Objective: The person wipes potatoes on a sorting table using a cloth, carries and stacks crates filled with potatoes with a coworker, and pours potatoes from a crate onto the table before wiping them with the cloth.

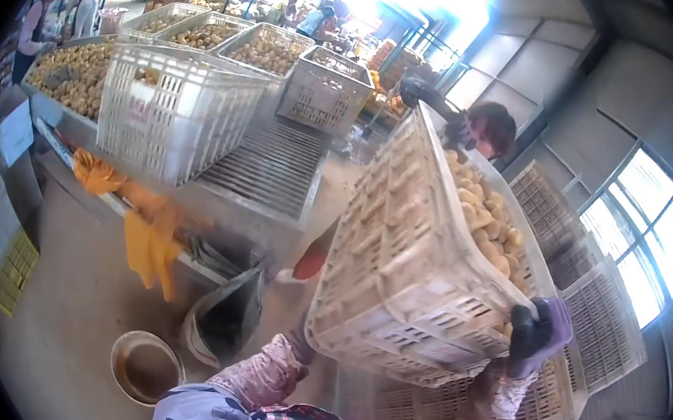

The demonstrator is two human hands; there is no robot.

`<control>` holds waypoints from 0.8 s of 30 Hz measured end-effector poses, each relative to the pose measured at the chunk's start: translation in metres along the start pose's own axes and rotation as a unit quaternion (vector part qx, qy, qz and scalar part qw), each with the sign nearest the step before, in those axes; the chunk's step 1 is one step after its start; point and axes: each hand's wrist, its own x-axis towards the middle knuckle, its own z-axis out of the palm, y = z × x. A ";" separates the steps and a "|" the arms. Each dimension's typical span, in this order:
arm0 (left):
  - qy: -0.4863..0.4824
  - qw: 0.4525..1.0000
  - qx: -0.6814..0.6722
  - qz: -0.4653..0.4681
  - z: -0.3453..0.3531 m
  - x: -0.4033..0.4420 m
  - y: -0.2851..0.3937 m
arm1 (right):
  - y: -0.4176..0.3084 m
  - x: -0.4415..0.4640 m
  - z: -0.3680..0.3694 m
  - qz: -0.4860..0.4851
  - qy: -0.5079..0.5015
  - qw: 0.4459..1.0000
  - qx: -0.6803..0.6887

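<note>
A large white slatted crate [389, 245] full of round tan produce [485, 223] hangs tilted in front of me. My right hand [534, 335], in a dark and purple glove, grips its near right corner. My left hand [302, 346] is at the crate's lower left corner, its fingers mostly hidden behind the crate. At the far end, a co-worker [492, 128] has dark-gloved hands at the crate's upper rim.
A metal roller table [267, 172] with several filled crates stands ahead on the left, orange cloths [152, 246] hanging from its side. A bowl [146, 368] and a dark bag [225, 320] are on the floor. Stacked crates [602, 321] stand at right.
</note>
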 end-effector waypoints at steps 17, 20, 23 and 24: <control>0.139 0.883 0.214 -0.394 -0.182 -0.105 -0.209 | -0.138 0.053 0.290 -0.132 -0.030 0.977 0.167; 0.404 0.821 0.061 -0.398 -0.191 -0.087 -0.147 | -0.167 0.096 0.316 -0.165 -0.064 0.975 0.134; 0.513 0.773 -0.020 -0.372 -0.195 -0.079 -0.114 | -0.186 0.101 0.343 -0.163 -0.049 0.971 0.165; 0.516 0.770 -0.070 -0.368 -0.193 -0.087 -0.106 | -0.197 0.100 0.355 -0.151 -0.034 0.969 0.192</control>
